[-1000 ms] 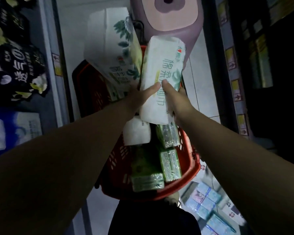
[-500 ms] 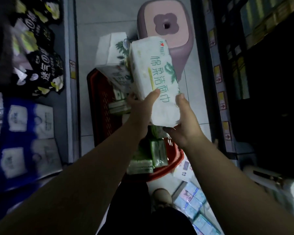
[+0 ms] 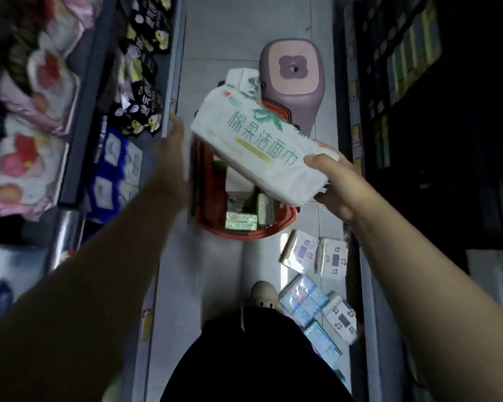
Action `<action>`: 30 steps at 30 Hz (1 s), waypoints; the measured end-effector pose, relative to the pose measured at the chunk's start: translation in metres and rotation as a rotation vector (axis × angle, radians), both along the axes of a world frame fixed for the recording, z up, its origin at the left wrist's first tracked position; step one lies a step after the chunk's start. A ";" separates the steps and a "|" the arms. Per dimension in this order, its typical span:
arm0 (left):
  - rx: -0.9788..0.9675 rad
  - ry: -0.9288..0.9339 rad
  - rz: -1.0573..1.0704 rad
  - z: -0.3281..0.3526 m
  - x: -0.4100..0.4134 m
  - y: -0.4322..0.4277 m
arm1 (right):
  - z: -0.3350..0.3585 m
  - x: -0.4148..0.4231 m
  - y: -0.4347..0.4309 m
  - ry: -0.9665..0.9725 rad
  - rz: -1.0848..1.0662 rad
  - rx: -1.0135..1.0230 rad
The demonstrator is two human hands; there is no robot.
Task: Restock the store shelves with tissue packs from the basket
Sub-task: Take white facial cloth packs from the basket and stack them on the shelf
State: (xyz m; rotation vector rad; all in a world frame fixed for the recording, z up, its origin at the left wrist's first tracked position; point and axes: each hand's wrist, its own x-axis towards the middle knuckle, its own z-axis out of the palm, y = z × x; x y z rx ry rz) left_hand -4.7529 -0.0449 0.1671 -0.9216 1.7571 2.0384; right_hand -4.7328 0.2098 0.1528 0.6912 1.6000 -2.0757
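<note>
My right hand [image 3: 336, 184] grips the near end of a long white tissue pack [image 3: 253, 143] with green lettering and a palm leaf print, held tilted above the red basket [image 3: 244, 232] on the floor. Free of the pack, my left hand [image 3: 172, 152] reaches with straight fingers toward the left shelf edge [image 3: 169, 111]. Inside the basket lie several green-wrapped tissue packs [image 3: 241, 220] and a white pack [image 3: 238, 179]. Another large white pack [image 3: 243, 79] with leaf print stands at the basket's far end.
A pink stool [image 3: 294, 74] stands beyond the basket. The left shelves hold black, blue and pink tissue bags [image 3: 140, 94]. Dark shelving [image 3: 389, 82] lines the right side. Several small tissue packs [image 3: 311, 297] lie on the floor at right, near my shoe [image 3: 263, 294].
My left hand has let go of the pack and moved left toward the shelf. My right hand alone carries the pack, now higher and tilted to the right. The view has risen.
</note>
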 end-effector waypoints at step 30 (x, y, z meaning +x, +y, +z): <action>-0.333 0.558 0.147 0.333 0.434 -0.166 | 0.339 0.316 -0.231 0.601 0.340 0.144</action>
